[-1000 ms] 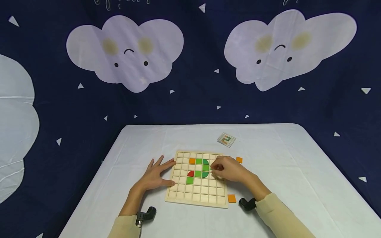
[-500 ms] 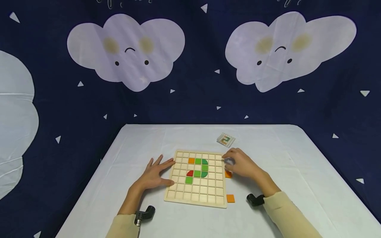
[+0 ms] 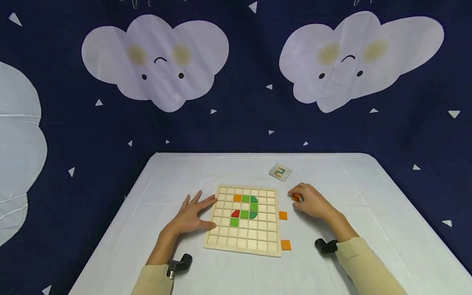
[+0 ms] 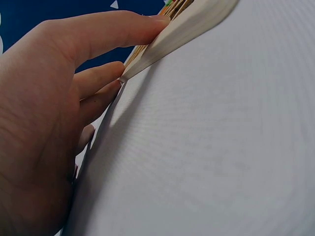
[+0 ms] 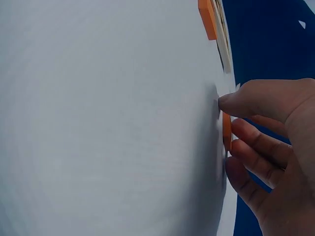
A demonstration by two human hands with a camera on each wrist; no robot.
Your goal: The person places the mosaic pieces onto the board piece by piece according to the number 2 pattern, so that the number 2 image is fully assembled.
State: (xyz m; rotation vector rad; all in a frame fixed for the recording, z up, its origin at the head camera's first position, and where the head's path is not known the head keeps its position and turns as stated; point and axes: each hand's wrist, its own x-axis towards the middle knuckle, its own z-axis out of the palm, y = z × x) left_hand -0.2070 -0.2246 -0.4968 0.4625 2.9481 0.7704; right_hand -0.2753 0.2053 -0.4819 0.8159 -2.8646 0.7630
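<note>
My left hand (image 3: 191, 216) lies spread at the left edge of the wooden grid board (image 3: 242, 246), fingertips and thumb touching its rim. The left wrist view shows the thumb on the board's raised edge. On the grid sit an orange square, several green squares, two dark green quarter-rounds (image 3: 253, 214) and a red quarter-round (image 3: 235, 213), in a curved line. Right of the board, my right hand (image 3: 311, 200) has thumb and fingers curled round an orange square tile (image 3: 296, 197) at the tabletop. In the right wrist view that orange tile (image 5: 227, 132) shows between thumb and fingers.
Two more orange square tiles lie against the board's right side, an upper one (image 3: 282, 215) and a lower one (image 3: 285, 245). A small pattern card (image 3: 280, 172) lies behind the board on the white table (image 3: 221, 168). A dark blue cloud-print cloth (image 3: 250, 131) hangs behind.
My right hand has moved off the board to the right, leaving an orange tile at the board's edge, and has come round another orange tile. The left hand has stayed put.
</note>
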